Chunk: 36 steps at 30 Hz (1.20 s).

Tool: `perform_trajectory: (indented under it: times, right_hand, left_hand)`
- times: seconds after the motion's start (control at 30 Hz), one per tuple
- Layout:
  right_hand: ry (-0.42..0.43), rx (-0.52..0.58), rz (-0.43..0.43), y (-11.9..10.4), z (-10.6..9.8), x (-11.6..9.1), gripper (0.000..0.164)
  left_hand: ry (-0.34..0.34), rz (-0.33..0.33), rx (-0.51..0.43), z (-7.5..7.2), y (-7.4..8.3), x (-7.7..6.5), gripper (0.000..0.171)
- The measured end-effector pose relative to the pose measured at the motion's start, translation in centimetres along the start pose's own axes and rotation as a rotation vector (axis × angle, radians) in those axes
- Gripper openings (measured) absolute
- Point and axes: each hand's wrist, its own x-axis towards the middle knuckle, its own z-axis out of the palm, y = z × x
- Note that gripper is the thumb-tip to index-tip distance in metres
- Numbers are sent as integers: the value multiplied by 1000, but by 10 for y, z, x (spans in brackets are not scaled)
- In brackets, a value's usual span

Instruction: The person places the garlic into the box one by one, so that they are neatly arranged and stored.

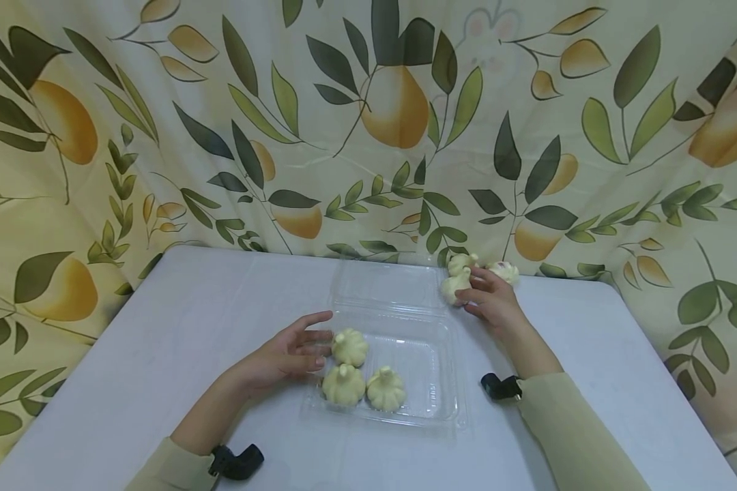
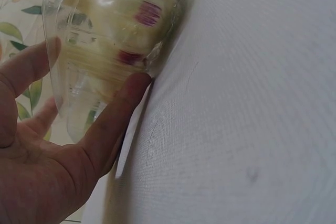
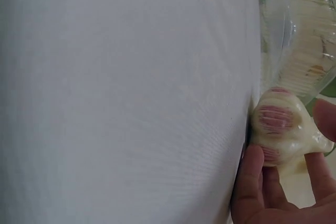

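The left hand (image 1: 295, 351) reaches forward with its fingers spread and loosely bent, grasping nothing; thumb and fingertips touch the near side of a clear container (image 1: 432, 361). The right hand (image 1: 494, 300) stretches farther ahead, palm turned inward, its fingers and thumb curled around a garlic bulb (image 1: 454, 290); whether that bulb is raised off the white table (image 1: 129, 354) I cannot quite tell.

Between the hands, the container lies open, its lid (image 1: 387, 283) folded back on the side away from the person. Inside, just beside the left hand's fingers, sit three bulbs (image 1: 344, 385), two at that end and one next to them toward the right hand; the rest of the floor is bare.

The bulbs are pale cream, ribbed and pointed at the top, and the held one shows streaky pink-purple patches. Just beyond the right hand's fingertips lies another bulb (image 1: 462, 263), and past its knuckles a purple-marked bulb (image 1: 505, 272).
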Motion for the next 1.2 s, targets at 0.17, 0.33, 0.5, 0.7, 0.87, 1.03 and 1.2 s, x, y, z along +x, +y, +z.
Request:
perform_trajectory:
  times: [0.17,0.33,0.5,0.7,0.87,1.03,1.2]
  right_hand:
    - [-2,-73,-9,0,1,0,77]
    - [4,-167,-30,1,2,3,73]
    - [30,-259,-87,1,4,3,67]
    - [47,-281,-101,0,2,0,65]
    - [43,-251,-105,0,-3,-5,68]
    - [47,-263,-94,-1,-6,-9,66]
    - [65,-303,-89,-6,-8,-16,64]
  left_hand:
    - [3,-3,-1,1,0,0,80]
    - [-1,1,-5,1,0,-1,80]
    - [0,0,-4,0,0,-1,80]
    - [3,-4,3,0,-1,0,79]
    - [7,-6,14,0,-2,1,79]
    - [4,-6,7,0,-2,1,79]
    - [3,-4,2,0,-1,1,79]
